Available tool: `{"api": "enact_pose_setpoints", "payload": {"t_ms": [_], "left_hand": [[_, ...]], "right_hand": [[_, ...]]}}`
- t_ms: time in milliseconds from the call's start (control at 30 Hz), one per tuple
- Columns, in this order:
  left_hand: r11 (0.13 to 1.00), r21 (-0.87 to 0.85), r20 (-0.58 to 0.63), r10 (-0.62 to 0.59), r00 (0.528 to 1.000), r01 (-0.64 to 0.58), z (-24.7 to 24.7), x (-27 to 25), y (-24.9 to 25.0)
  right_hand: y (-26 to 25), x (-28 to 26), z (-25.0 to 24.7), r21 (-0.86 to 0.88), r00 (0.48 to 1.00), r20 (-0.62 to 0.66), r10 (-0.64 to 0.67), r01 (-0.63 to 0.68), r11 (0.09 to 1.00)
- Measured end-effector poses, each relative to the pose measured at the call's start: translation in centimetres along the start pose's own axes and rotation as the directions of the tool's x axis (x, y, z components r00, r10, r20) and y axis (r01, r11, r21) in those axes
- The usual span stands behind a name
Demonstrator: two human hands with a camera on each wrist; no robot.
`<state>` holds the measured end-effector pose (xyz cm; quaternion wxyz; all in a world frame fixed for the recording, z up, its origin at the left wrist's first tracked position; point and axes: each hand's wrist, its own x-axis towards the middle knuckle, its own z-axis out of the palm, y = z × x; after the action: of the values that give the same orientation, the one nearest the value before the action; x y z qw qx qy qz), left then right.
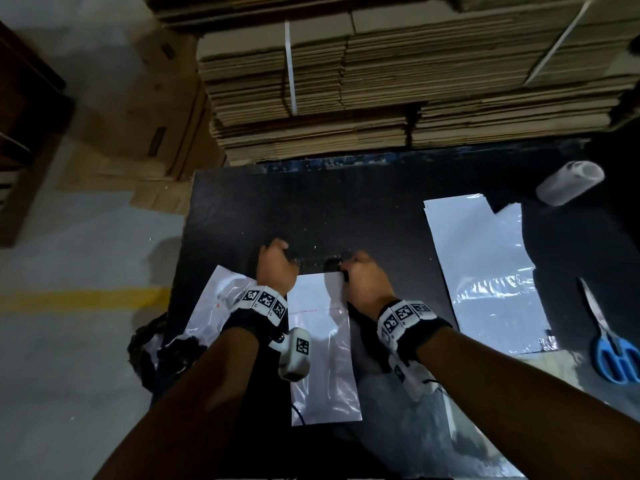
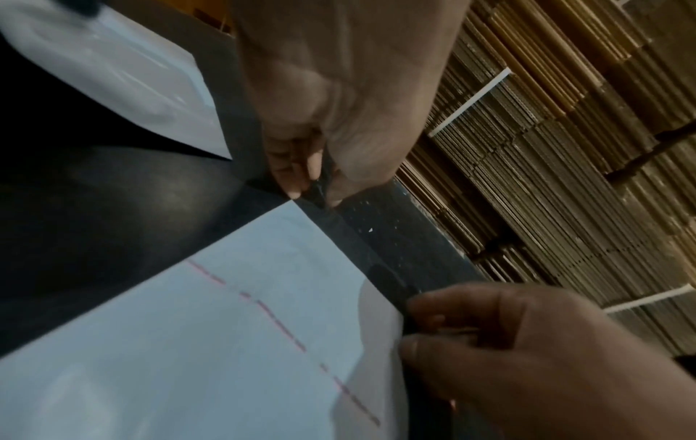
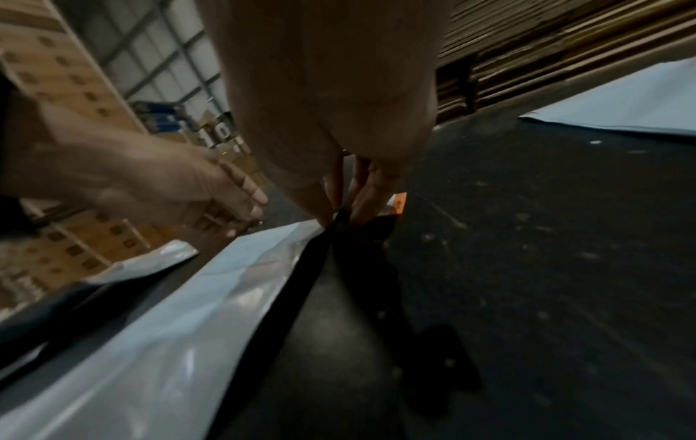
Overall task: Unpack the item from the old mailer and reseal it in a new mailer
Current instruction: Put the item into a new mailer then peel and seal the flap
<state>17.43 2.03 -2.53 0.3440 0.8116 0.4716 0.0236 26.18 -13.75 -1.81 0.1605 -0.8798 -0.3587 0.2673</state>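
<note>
While my forearms reach out over the dark counter (image 1: 225, 209), a white mailer (image 1: 322, 358) lies flat between them, its far end under my hands. A red dashed line (image 1: 311, 310) crosses it partway up. My left hand (image 1: 277, 268) pinches the dark flap strip (image 2: 361, 238) at the mailer's far left corner between thumb and fingertips (image 2: 297, 190). My right hand (image 1: 367, 278) pinches the same strip at the far right corner, fingers curled around it. Just left of my left wrist lies a second white mailer (image 1: 211, 306), crumpled and torn at its near end, with something dark showing there; I cannot tell what. To the right, well apart, a stack of white mailers (image 1: 485, 271) lies flat, blue-handled scissors (image 1: 609, 337) beside it and a white roll (image 1: 568, 183) farther back. Beyond the counter stand strapped bundles of flattened cardboard (image 1: 381, 81).
</note>
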Motion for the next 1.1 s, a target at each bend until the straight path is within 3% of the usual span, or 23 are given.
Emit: {"api": "enact_pose_setpoints", "payload": {"t_ms": [267,467,567,667,800,967,1100], "left_hand": [[0.988,-0.138,0.048,-0.064,0.997,0.07,0.0,0.6,-0.7],[0.972,-0.229,0.156,0.09,0.984,-0.053,-1.4,0.6,-1.3],[0.938,-0.31,0.27,0.24,0.932,-0.152,-3.0,0.3,-1.7],[0.907,-0.4,0.37,0.292,0.882,-0.132,-4.4,-0.4,-2.1],[0.862,-0.505,0.427,0.277,0.861,-0.027,-5.6,-0.8,-2.7],[0.845,-0.535,0.395,0.242,0.886,0.008,-5.8,0.1,-3.1],[0.849,-0.527,0.407,0.216,0.888,0.035,-5.3,1.4,-3.3]], "right_hand": [[0.0,-0.4,0.3,-0.099,0.999,0.02,-0.034,0.036,0.994],[-0.6,0.0,-1.0,0.018,1.0,-0.028,-0.005,0.006,1.0],[-1.4,0.6,-1.9,-0.007,0.996,-0.068,-0.059,0.059,0.998],[-2.4,1.4,-2.8,-0.109,0.988,0.039,-0.146,0.15,0.983],[-3.4,2.3,-3.0,-0.171,0.96,0.262,-0.102,0.15,0.974],[-2.8,3.0,-2.9,0.044,0.987,0.153,-0.044,0.038,0.998],[-2.5,3.1,-2.9,0.145,0.996,0.075,-0.037,0.026,0.989]]}}
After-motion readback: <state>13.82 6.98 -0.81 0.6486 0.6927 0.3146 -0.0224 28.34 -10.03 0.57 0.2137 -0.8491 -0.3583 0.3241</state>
